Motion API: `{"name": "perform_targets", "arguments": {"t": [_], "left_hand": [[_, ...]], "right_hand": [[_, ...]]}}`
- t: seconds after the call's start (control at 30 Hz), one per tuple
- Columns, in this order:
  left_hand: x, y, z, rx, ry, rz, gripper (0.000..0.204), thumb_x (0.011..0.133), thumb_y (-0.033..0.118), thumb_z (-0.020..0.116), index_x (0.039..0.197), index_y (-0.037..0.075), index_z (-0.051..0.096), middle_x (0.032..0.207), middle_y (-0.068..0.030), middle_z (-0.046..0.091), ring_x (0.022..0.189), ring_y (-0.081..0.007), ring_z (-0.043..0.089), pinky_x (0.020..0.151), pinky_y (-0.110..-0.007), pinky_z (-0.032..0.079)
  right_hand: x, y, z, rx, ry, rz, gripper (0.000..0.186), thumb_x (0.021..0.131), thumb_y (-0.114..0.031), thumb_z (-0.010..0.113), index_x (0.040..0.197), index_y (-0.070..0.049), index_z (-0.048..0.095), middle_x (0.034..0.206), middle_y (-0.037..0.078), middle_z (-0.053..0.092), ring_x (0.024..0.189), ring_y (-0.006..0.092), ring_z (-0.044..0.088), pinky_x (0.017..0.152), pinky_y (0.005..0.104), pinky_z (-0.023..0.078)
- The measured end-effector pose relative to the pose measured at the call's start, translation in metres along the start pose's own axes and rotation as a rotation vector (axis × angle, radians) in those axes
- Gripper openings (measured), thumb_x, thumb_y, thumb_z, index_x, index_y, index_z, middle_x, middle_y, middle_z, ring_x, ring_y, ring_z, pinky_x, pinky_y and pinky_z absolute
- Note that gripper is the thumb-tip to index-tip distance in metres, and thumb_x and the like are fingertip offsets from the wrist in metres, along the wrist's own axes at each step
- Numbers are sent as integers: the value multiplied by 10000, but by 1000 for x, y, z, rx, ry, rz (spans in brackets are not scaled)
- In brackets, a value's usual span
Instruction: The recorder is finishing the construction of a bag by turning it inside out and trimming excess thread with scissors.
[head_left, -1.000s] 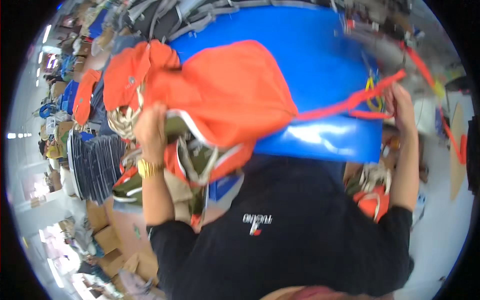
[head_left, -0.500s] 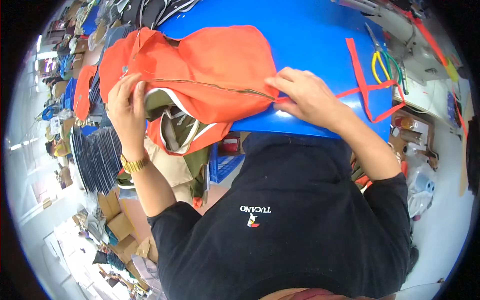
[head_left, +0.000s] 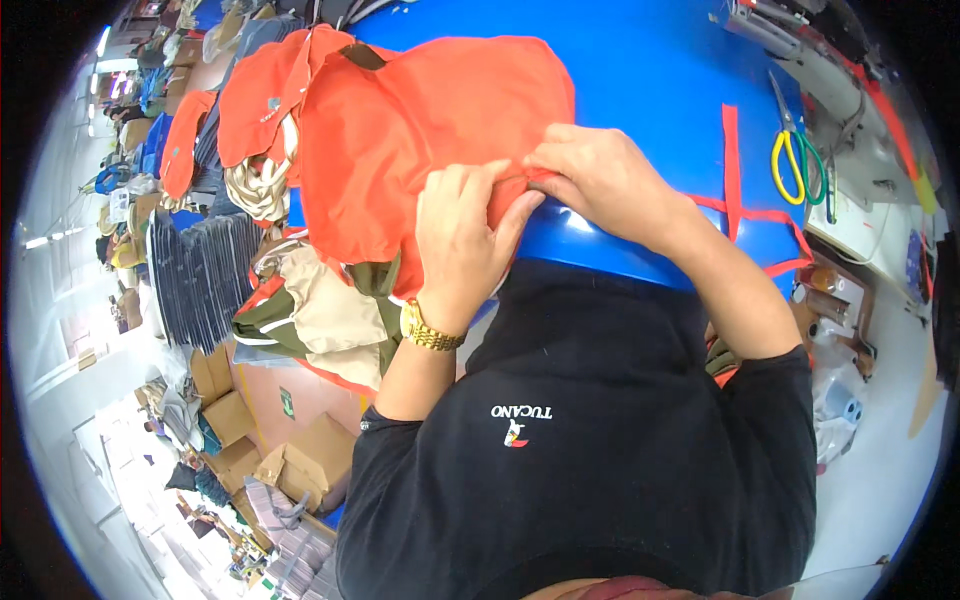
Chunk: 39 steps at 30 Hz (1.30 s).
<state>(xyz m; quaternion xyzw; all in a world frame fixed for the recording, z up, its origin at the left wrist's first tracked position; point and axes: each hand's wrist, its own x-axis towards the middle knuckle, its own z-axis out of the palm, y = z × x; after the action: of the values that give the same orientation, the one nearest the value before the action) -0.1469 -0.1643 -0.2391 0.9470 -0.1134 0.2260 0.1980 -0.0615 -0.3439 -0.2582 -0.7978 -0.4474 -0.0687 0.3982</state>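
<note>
An orange fabric bag piece point(head_left: 420, 110) lies spread on the blue table point(head_left: 650, 60) with its near edge under my fingers. My left hand point(head_left: 465, 220), wearing a gold watch, is closed on that edge, fingers on top and thumb toward the right. Beside it my right hand point(head_left: 600, 180) pinches the same orange edge, where a red strap point(head_left: 731, 150) joins in; the strap trails loosely to the right across the table. Yellow and green-handled cutting tools point(head_left: 790, 160) lie at the table's right. Olive and beige fabric point(head_left: 330, 300) hangs below the orange piece at the left.
A stack of dark flat pieces point(head_left: 195, 280) and more orange pieces point(head_left: 185, 145) are at the left. Cardboard boxes point(head_left: 300, 460) sit on the floor at lower left. A white machine point(head_left: 760, 30) stands at the back right, with plastic-wrapped rolls point(head_left: 840, 400) below.
My left hand has moved right along the orange fabric to meet my right hand, which moved left from the strap to the fabric's edge. The edge is now bunched between them.
</note>
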Motion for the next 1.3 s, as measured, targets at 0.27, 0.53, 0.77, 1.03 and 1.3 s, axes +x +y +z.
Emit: {"name": "perform_targets", "arguments": {"t": [0.27, 0.53, 0.77, 1.03, 1.3], "left_hand": [[-17, -14, 1, -205, -96, -74, 95, 920, 129, 662, 963, 45, 644, 852, -144, 640, 757, -338, 650, 642, -414, 515], [4, -22, -13, -100, -191, 98, 79, 913, 135, 645, 909, 56, 636, 762, -117, 631, 663, -317, 648, 559, -404, 503], [16, -22, -52, -104, -249, 360, 226, 923, 178, 632, 745, 94, 520, 583, -84, 536, 530, -251, 615, 453, -379, 448], [8, -23, -52, -133, -238, 510, 199, 932, 208, 652, 783, 95, 583, 552, -62, 539, 499, -228, 594, 441, -372, 438], [6, -46, -46, -140, -161, 332, 158, 886, 128, 715, 781, 74, 610, 577, -82, 551, 489, -252, 583, 448, -368, 440]], "right_hand": [[-16, 4, -45, 116, -311, 267, 308, 861, -310, 729, 836, -20, 628, 717, 175, 601, 716, 346, 645, 645, 449, 505], [-14, -3, -102, 1112, -185, 181, 300, 993, -259, 607, 941, 14, 717, 1267, 169, 617, 927, 152, 634, 1018, 357, 476], [-30, 42, -26, 1281, -183, 525, 332, 998, -242, 536, 727, -53, 568, 662, 36, 567, 630, 131, 534, 609, 307, 444], [22, -47, -61, 560, -627, 437, 304, 961, -212, 556, 1197, -23, 576, 1167, 146, 607, 1077, 178, 598, 925, 317, 493], [-3, -73, -68, 660, -189, 46, 303, 958, -231, 576, 742, -22, 617, 652, 149, 583, 612, 291, 632, 583, 380, 481]]}}
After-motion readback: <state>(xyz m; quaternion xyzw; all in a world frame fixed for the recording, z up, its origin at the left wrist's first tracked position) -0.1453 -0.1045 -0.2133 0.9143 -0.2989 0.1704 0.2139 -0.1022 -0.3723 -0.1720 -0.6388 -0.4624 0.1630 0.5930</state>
